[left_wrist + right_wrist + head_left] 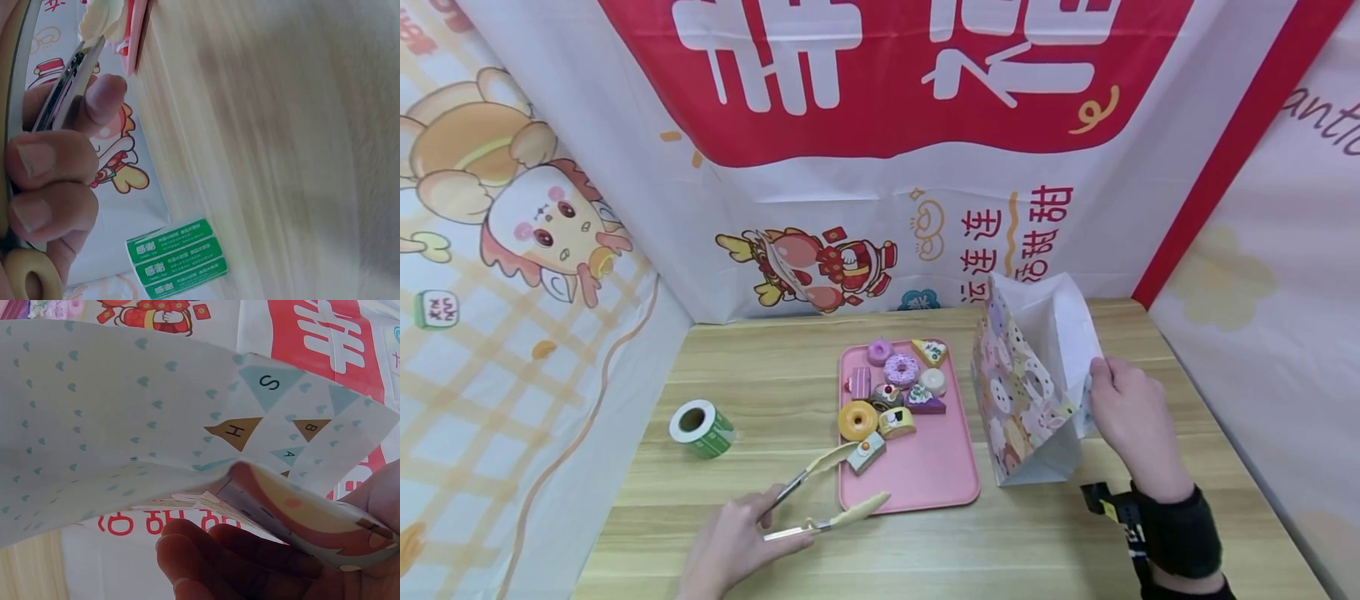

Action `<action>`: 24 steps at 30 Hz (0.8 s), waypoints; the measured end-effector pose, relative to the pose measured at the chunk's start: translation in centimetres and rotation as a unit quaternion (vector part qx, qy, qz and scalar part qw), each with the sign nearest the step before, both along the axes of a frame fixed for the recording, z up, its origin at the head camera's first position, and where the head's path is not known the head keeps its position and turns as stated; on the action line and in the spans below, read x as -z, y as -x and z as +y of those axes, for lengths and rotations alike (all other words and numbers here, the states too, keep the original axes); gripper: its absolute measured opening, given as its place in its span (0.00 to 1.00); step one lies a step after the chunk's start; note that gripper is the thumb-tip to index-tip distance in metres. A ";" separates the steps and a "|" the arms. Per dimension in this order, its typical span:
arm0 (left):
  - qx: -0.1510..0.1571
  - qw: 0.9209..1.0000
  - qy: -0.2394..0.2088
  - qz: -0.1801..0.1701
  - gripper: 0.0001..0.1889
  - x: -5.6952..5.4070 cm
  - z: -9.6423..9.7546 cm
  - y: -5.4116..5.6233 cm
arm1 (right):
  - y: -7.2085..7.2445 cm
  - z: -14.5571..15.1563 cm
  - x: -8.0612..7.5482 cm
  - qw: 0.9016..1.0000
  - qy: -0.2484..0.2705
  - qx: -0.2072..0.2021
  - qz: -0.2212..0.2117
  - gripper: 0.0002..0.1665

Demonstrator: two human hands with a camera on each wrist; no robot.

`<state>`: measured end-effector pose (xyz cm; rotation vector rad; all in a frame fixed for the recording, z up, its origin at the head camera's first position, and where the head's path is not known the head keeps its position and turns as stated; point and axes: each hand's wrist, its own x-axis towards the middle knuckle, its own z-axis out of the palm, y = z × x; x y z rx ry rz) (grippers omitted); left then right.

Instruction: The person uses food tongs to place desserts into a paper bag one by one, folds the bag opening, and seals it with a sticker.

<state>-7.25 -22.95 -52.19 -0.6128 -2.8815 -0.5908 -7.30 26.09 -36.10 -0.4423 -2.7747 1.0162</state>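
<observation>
Left grip (733, 533) clasps spread tongs (859, 509); right grip (1131, 421) pinches a paper bag (1015, 400).
Ahead and right of the left grip, the nearer hand, a pale rectangular cake (867, 453) lies on a pink tray (921, 471) beside one tong tip, long axis slanting away; the open bag stands left of the right grip.

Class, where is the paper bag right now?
In the head view, the paper bag stands right of the pink tray, held at its right edge by the right hand.

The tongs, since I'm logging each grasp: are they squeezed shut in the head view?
No, the tongs in the left hand are spread, their two ends wide apart.
</observation>
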 end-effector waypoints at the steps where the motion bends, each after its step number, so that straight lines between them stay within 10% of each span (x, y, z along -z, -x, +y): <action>1: -0.001 1.000 0.000 -0.003 0.31 0.1 0.1 0.0 | 0.0 0.0 0.0 1.000 0.001 0.000 -0.002 0.34; 9: -0.027 1.000 0.004 -0.012 0.32 0.5 1.0 0.2 | -0.1 -0.1 0.0 1.000 0.002 0.001 -0.006 0.34; 24: -0.007 0.994 0.041 0.104 0.31 1.6 2.0 0.6 | 0.1 0.1 0.3 1.000 -0.009 -0.005 -0.009 0.33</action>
